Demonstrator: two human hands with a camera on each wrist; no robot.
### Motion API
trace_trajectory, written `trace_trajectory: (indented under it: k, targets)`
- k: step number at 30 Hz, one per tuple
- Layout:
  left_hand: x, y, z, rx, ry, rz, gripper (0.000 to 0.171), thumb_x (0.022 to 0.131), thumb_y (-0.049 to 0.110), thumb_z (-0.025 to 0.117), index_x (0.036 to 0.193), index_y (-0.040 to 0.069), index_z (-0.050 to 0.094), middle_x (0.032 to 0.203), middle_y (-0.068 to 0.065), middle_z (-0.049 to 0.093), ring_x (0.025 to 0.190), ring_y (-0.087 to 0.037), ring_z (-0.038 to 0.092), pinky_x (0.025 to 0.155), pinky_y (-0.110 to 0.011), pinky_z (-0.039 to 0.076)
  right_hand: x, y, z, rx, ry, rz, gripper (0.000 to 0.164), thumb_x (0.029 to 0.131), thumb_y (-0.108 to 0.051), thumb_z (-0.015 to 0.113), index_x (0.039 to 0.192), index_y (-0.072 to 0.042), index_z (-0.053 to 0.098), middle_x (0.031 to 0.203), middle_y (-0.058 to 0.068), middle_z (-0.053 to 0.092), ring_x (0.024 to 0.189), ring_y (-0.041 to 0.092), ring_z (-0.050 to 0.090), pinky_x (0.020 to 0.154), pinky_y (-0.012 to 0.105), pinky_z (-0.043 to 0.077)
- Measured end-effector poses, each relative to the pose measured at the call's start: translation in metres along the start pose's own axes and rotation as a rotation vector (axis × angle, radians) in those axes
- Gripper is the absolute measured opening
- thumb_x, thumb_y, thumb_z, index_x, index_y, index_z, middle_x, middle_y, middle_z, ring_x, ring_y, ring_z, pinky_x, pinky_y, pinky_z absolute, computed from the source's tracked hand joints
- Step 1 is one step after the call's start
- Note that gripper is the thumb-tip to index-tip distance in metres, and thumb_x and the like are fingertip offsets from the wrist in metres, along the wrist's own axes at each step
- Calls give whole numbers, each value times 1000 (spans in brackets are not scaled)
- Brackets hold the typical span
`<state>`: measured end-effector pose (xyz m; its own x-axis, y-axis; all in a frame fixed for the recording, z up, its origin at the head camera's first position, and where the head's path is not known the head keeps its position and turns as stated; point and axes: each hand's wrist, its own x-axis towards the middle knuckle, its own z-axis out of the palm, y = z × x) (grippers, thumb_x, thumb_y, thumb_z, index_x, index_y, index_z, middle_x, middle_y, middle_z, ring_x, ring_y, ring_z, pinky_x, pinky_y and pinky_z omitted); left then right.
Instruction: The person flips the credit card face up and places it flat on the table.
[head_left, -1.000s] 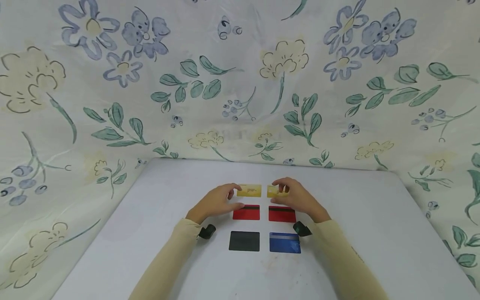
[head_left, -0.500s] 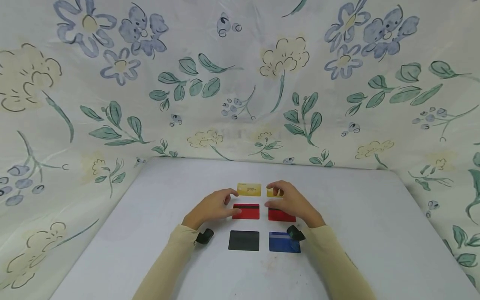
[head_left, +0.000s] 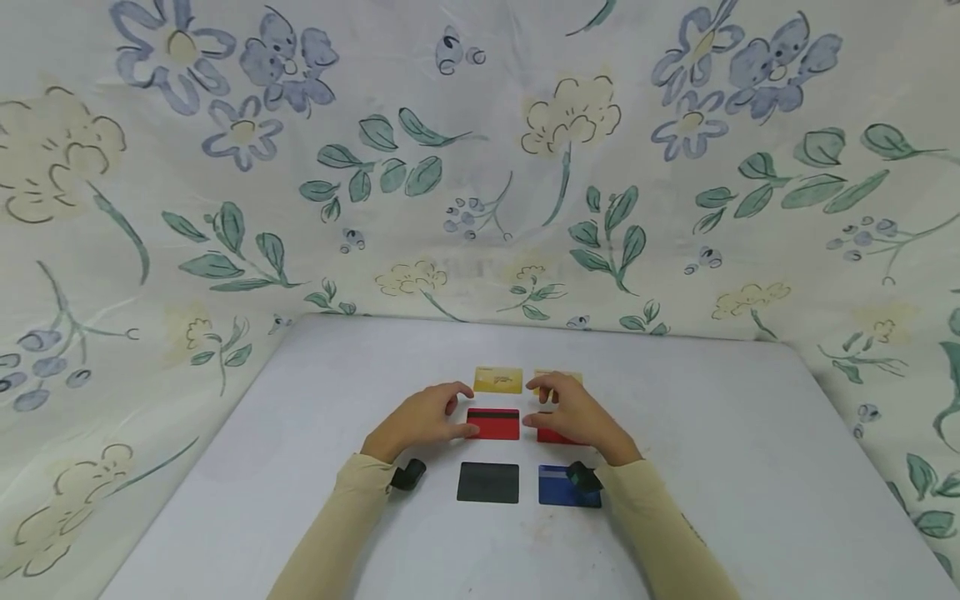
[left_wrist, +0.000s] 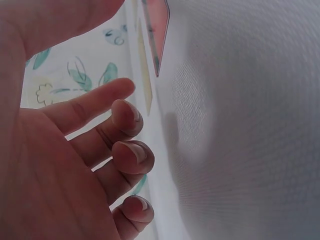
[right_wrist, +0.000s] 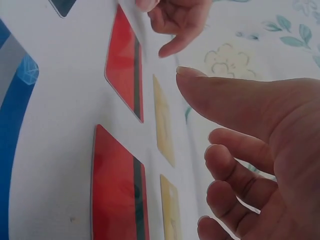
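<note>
Six bank-style cards lie flat in two columns. My left hand [head_left: 420, 417] hovers left of the left red card [head_left: 498, 427], thumb by that card's edge and index finger near the left yellow card [head_left: 498, 380]. Its fingers are loosely bent in the left wrist view, with nothing held. Above the right red card [head_left: 557, 437] and right yellow card [head_left: 572, 377] is my right hand [head_left: 581, 417], partly hiding both. In the right wrist view its thumb and fingers are apart, off the cards. Nearer me lie a black card [head_left: 487, 483] and a blue card [head_left: 557, 494].
The cards lie on a white table [head_left: 360, 350]. A cloth with a floral print [head_left: 480, 167] hangs behind the table and along its sides. A small dark camera [head_left: 409, 474] sits at the left wrist, another [head_left: 582, 477] at the right, over the blue card.
Both hands have drawn back slightly toward me, and the right one has also shifted left. More of the right yellow card shows now. The cards have stayed in place.
</note>
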<state>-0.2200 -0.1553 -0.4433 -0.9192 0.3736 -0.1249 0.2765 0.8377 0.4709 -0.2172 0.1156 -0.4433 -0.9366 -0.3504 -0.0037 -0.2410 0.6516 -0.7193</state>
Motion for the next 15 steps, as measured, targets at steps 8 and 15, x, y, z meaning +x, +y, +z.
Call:
trace_trajectory:
  k: [8,15]
  targets:
    - [-1,-2,3,28,-22,-23,57,84,42,82,131,16,63,88,-1,54,80,-15,51,68,-31,40,1,-1,11,-4,-18,22,53,83,-23,88,130,-9,68,96,3,57,91,19,51,74,27,46]
    - [-2,0,4,29,-32,-41,57,82,39,85,130,18,62,90,0,56,83,-15,52,70,-30,43,0,-5,19,11,-21,57,52,81,-22,89,128,-10,69,95,4,58,89,18,53,72,27,50]
